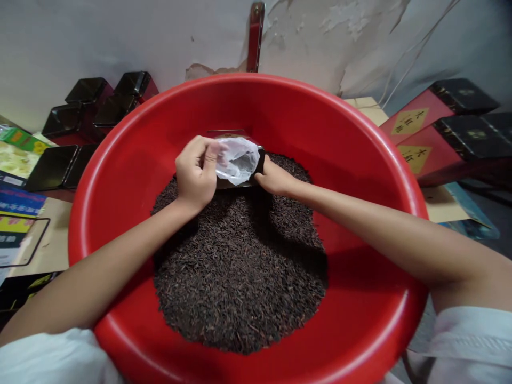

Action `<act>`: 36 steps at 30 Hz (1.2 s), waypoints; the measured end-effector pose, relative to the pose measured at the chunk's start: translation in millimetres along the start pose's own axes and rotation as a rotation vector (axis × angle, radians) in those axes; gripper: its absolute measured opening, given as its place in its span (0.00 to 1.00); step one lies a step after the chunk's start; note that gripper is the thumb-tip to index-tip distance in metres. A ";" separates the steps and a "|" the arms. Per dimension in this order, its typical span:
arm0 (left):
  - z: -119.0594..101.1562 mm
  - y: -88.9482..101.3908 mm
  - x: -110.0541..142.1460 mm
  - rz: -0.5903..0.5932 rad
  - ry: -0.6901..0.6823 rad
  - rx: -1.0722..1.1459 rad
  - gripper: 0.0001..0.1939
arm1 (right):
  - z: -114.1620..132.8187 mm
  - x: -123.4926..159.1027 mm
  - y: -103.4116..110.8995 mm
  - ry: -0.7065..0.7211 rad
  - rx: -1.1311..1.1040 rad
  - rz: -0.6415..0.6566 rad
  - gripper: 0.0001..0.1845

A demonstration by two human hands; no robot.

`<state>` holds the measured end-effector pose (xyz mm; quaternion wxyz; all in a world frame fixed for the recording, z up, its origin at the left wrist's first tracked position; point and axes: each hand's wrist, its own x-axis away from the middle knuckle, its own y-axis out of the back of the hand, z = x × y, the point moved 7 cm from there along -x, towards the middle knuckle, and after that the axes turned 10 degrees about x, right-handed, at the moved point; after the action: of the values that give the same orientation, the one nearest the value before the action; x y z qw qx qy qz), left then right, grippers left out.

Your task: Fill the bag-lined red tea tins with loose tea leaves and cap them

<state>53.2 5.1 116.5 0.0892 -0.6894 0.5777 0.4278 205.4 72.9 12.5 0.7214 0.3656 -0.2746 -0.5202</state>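
A clear plastic bag (245, 156) stands with its mouth puffed open, lining what looks like a dark tin (261, 158) above the tea leaves. My left hand (196, 173) is closed on the bag's edge, thumb and fingers pinching the film. At the tin's right side, my right hand (276, 177) is wrapped round it, its fingers partly hidden behind. Dark loose tea leaves (240, 277) cover the bottom of a big red basin (82, 213), just below both hands. Most of the tin's body is hidden by the bag and my hands.
Several dark-topped tins (54, 166) stand left of the basin, beside printed packaging (20, 200). More red tins (424, 141) with yellow labels are at the right on cardboard (444, 202). Behind the rim, a narrow red object (255, 40) leans by the peeling wall (340, 37).
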 end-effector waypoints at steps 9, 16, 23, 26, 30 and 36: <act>63.6 22.2 -22.4 -0.080 0.075 0.183 0.18 | 33.1 15.5 31.6 0.188 0.137 -0.202 0.34; 111.3 -9.9 -8.8 0.676 0.217 -0.158 0.39 | 22.8 20.6 38.6 -0.028 -0.112 -0.374 0.21; 95.4 -14.8 -5.9 0.664 0.111 -0.306 0.36 | 34.8 56.4 -29.8 -0.616 -1.003 0.324 0.15; 94.0 -17.9 -2.7 0.700 0.126 -0.266 0.40 | 31.1 47.7 -30.6 -0.602 -1.100 0.328 0.10; 93.8 -25.7 4.3 0.724 0.107 -0.181 0.51 | 11.1 28.6 -28.0 -0.568 -1.028 0.234 0.08; 95.0 -27.7 6.1 0.616 -0.012 -0.247 0.55 | 2.5 15.4 23.0 -0.253 -0.578 -0.301 0.14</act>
<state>30.9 68.1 43.3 -0.1251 -0.4854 0.7022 0.5055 220.9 62.1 32.9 0.6705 0.1152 -0.1464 -0.7182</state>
